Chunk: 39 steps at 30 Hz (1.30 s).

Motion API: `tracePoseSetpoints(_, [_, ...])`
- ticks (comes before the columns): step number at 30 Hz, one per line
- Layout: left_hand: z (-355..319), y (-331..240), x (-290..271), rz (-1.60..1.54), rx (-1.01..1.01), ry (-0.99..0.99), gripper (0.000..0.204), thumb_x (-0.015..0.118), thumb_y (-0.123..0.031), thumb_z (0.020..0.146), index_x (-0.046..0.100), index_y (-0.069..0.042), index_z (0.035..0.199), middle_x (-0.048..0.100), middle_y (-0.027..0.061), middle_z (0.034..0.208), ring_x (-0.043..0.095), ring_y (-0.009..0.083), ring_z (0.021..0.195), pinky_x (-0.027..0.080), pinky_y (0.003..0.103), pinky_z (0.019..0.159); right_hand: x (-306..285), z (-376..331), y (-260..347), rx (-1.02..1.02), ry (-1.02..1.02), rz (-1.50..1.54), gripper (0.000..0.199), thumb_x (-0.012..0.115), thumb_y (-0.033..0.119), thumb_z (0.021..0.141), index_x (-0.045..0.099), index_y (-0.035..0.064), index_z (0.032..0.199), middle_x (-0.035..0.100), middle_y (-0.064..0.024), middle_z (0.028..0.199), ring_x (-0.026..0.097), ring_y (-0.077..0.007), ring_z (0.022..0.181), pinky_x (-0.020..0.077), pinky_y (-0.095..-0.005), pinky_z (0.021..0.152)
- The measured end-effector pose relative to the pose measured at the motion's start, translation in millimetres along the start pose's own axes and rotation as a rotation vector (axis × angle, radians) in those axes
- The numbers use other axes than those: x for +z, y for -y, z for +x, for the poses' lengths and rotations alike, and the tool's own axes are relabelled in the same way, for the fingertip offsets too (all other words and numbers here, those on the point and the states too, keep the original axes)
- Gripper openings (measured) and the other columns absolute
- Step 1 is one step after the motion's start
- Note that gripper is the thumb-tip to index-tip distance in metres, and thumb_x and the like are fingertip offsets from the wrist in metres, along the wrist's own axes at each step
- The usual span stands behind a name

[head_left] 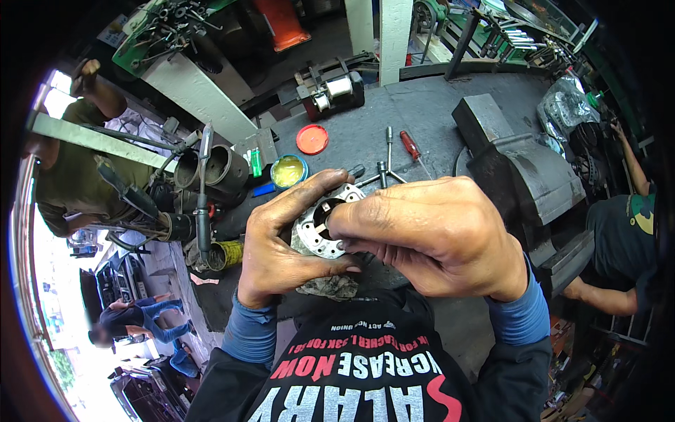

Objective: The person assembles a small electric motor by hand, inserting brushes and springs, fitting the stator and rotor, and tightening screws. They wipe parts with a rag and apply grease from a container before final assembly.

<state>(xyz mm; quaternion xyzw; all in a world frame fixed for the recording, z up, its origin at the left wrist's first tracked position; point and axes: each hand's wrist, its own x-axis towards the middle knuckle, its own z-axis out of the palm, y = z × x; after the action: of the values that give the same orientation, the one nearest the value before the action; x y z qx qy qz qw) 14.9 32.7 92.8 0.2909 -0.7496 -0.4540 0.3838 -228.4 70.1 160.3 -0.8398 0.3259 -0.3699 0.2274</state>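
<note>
My left hand (pixel 273 243) is wrapped round a round silvery metal housing (pixel 307 233), with small holes about its rim and a dark hollow in its middle. The thumb lies along the near edge, the fingers along the far one. My right hand (pixel 443 235) comes in from the right, its fingers closed and bent into the hollow. Whatever its fingertips pinch is hidden behind the knuckles. Just below the housing a crumpled grey rag (pixel 329 287) shows. Beyond my hands lie a T-shaped socket wrench (pixel 382 169) and a red-handled screwdriver (pixel 410 143).
An open tub of yellowish grease (pixel 288 171) stands near its red lid (pixel 312 139). A large bench vise (pixel 524 169) takes up the right side. At the far edge sits a bench grinder (pixel 330 93). Other people are at the left (pixel 91 162) and right (pixel 619 246).
</note>
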Motion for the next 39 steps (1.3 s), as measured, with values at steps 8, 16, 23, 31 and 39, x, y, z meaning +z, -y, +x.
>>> tracePoseSetpoints(8, [-10.8, -8.5, 13.9, 0.031, -0.083, -0.124, 0.098, 0.105, -0.017, 0.060, 0.063, 0.003, 0.146, 0.069, 0.0188, 0.143, 0.067, 0.0284, 0.134, 0.052, 0.041, 0.113, 14.3, -9.7, -11.1, 0.001, -0.027, -0.170, 0.041, 0.083, 0.003, 0.082, 0.076, 0.0043, 0.123, 0.071, -0.0174, 0.122, 0.073, -0.0340, 0.103, 0.0610, -0.0394, 0.081])
tracePoseSetpoints(16, [-6.3, -14.8, 9.4, 0.131, -0.030, -0.079, 0.097, 0.106, -0.015, 0.059, 0.064, 0.005, 0.145, 0.070, 0.0192, 0.140, 0.066, 0.0272, 0.132, 0.050, 0.041, 0.115, -15.6, -4.5, -2.9, 0.018, 0.138, -0.173, 0.043, 0.080, -0.002, 0.080, 0.073, 0.0044, 0.122, 0.072, -0.0129, 0.112, 0.074, -0.0339, 0.098, 0.0616, -0.0407, 0.079])
tracePoseSetpoints(23, [8.5, -18.7, -8.2, 0.213, 0.029, 0.084, 0.090, 0.101, -0.013, 0.059, 0.067, 0.004, 0.141, 0.074, 0.0179, 0.135, 0.070, 0.0269, 0.128, 0.050, 0.040, 0.114, -11.7, 1.9, 4.1, 0.017, 0.251, -0.272, 0.034, 0.080, 0.002, 0.078, 0.073, 0.0057, 0.110, 0.070, -0.0093, 0.102, 0.073, -0.0328, 0.091, 0.0602, -0.0416, 0.074])
tracePoseSetpoints(31, [1.1, -22.0, 3.6, 0.222, -0.006, -0.021, 0.088, 0.102, -0.014, 0.060, 0.068, 0.002, 0.140, 0.073, 0.0177, 0.136, 0.069, 0.0278, 0.130, 0.051, 0.040, 0.114, -9.1, 4.5, 5.9, 0.084, 0.247, -0.317, 0.028, 0.082, 0.002, 0.077, 0.072, 0.0046, 0.103, 0.069, -0.0102, 0.095, 0.072, -0.0330, 0.086, 0.0585, -0.0434, 0.073])
tracePoseSetpoints(39, [3.5, -19.1, -6.8, 0.209, 0.023, 0.058, 0.084, 0.102, -0.015, 0.061, 0.070, 0.001, 0.137, 0.072, 0.0192, 0.138, 0.068, 0.0300, 0.131, 0.050, 0.042, 0.115, -6.2, 2.6, 6.6, 0.100, 0.232, -0.260, 0.030, 0.083, 0.002, 0.077, 0.073, 0.0039, 0.106, 0.070, -0.0105, 0.101, 0.072, -0.0325, 0.091, 0.0592, -0.0419, 0.077])
